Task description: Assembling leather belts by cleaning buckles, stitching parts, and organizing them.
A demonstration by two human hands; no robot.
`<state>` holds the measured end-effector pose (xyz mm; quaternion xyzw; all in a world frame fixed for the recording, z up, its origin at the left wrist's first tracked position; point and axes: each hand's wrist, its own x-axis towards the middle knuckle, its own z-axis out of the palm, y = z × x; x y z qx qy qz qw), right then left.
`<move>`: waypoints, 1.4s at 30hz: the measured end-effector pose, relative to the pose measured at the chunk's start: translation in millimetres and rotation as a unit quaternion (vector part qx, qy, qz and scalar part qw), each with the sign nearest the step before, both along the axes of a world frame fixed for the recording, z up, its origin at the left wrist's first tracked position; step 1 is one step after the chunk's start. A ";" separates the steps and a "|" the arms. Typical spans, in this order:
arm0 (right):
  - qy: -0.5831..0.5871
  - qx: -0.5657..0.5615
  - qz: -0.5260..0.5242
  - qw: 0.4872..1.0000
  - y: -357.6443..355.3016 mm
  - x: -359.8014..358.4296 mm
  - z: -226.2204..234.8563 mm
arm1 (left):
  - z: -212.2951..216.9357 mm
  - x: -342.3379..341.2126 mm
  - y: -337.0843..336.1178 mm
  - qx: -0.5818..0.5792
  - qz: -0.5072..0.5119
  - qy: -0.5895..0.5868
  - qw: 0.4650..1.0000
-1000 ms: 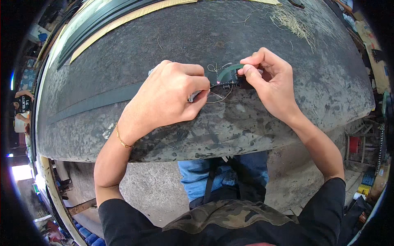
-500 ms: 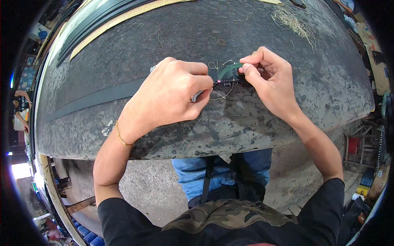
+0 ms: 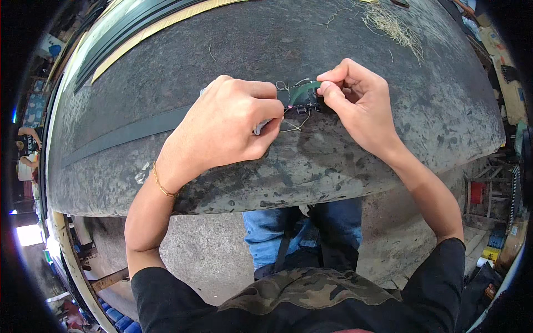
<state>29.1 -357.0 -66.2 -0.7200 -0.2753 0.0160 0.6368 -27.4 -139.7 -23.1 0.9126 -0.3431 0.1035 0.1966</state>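
A long dark strap (image 3: 133,136) lies across the work surface and runs under my left hand (image 3: 236,119). Its right end is stitched, with a green strip (image 3: 305,90) on top and thin pale thread ends (image 3: 292,127) sticking out at both edges. My left hand is closed around a pale grey object (image 3: 259,127), mostly hidden by the fingers. A tiny pinkish glow (image 3: 290,106) shows at the strap's edge beside those fingers. My right hand (image 3: 358,100) pinches the strap's end and green strip between thumb and forefinger.
The work surface (image 3: 344,161) is dark, worn and curved in this view. A tangle of pale thread (image 3: 391,26) lies at the far right. Long black strips (image 3: 119,41) and a tan strip (image 3: 152,36) lie far left. Another person (image 3: 28,144) is at the left edge.
Both hands and the strap's stitched end appear shifted slightly left and up in the picture, with the whole scene shifting a little too. The holds look the same.
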 end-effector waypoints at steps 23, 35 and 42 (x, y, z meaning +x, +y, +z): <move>0.144 0.325 -0.161 0.921 -108.6 23.7 22.9 | -12.6 9.4 3.8 0.013 -0.108 0.018 0.994; -0.148 -0.102 -0.510 0.841 -262.9 -51.3 32.7 | -18.0 -4.3 -33.2 0.089 -0.006 0.009 0.996; -0.317 -0.377 -0.365 0.790 -282.6 -60.9 2.2 | -10.6 2.0 -30.7 0.046 0.016 0.079 0.996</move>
